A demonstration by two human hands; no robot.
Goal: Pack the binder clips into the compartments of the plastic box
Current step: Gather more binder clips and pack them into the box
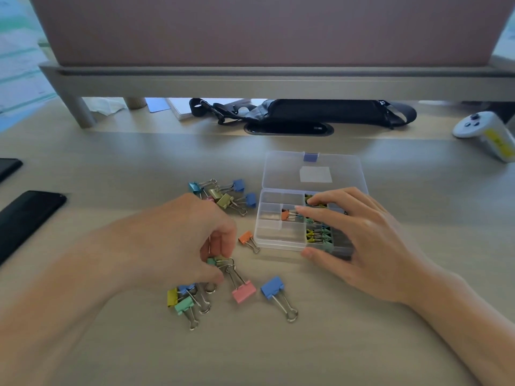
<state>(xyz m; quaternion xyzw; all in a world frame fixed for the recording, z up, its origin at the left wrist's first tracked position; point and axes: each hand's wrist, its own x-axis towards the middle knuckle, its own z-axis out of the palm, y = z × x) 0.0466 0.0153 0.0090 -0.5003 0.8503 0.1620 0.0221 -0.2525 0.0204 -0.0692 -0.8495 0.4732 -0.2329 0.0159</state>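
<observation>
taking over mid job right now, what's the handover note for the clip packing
Left hand: fingers curled round a small teal binder clip on the wooden table.
Right hand: open, fingers flat on the clear plastic compartment box, lid open.
Done: small clips in the right compartments, one orange clip in a middle one.
Left: far pile, near pile, pink clip, blue clip, loose orange clip; left compartments empty.

The right hand (359, 240) covers the right-side compartments of the clear plastic compartment box (278, 238), hiding most clips there. The left hand (178, 240), its forearm blurred, curls over a small teal binder clip (212, 261); whether it grips the clip cannot be told. A flat black phone (28, 215) and a white handheld controller (485, 135) are cut off by the edges.
</observation>
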